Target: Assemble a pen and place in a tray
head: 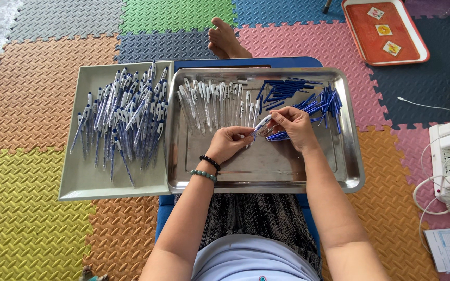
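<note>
Over the steel tray [266,179], my left hand [229,143] and my right hand [295,125] together hold one white-and-blue pen [261,124], each pinching one end of it. White pen barrels [212,104] lie in a row at the tray's far left. Loose blue pen parts [295,93] are heaped at its far right, just beyond my right hand. My left wrist wears two bead bracelets.
A grey tray [87,182] on the left holds several finished pens [123,117]. A bare foot [225,39] rests beyond the trays. An orange tray [386,34] with cards sits far right, and a white power strip [446,161] with cables lies at right on the foam mats.
</note>
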